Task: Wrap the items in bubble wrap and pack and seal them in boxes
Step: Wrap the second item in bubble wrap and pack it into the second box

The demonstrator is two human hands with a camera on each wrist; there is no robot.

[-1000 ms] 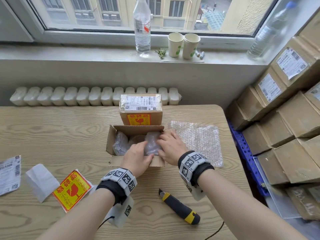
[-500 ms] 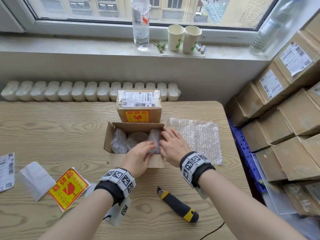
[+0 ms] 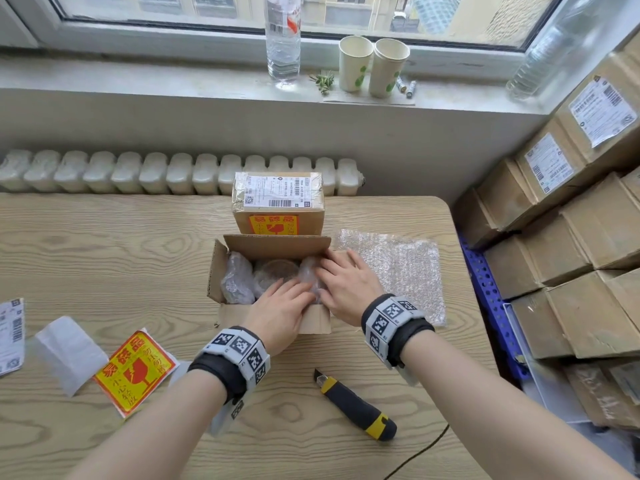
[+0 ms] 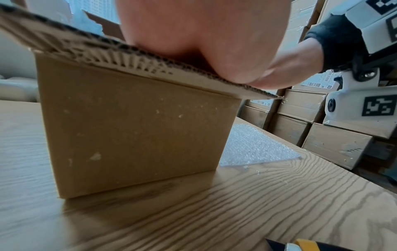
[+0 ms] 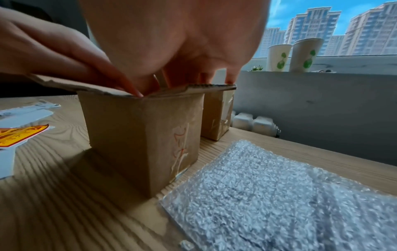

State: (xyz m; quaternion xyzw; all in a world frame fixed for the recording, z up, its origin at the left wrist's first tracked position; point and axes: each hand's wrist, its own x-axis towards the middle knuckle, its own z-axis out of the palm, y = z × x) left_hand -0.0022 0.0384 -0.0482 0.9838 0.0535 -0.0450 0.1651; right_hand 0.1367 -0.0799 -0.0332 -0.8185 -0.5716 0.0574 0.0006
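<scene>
Fingertips of both flat, spread hands, left hand and right hand, hidden inside open box among blurry wrapped items.

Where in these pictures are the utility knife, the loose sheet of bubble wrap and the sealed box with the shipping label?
utility knife (image 3: 356,407): head view, on its black handle.
sheet of bubble wrap (image 3: 401,268): head view, on its bare middle.
sealed box (image 3: 277,192): head view, on the white shipping label on top.
</scene>
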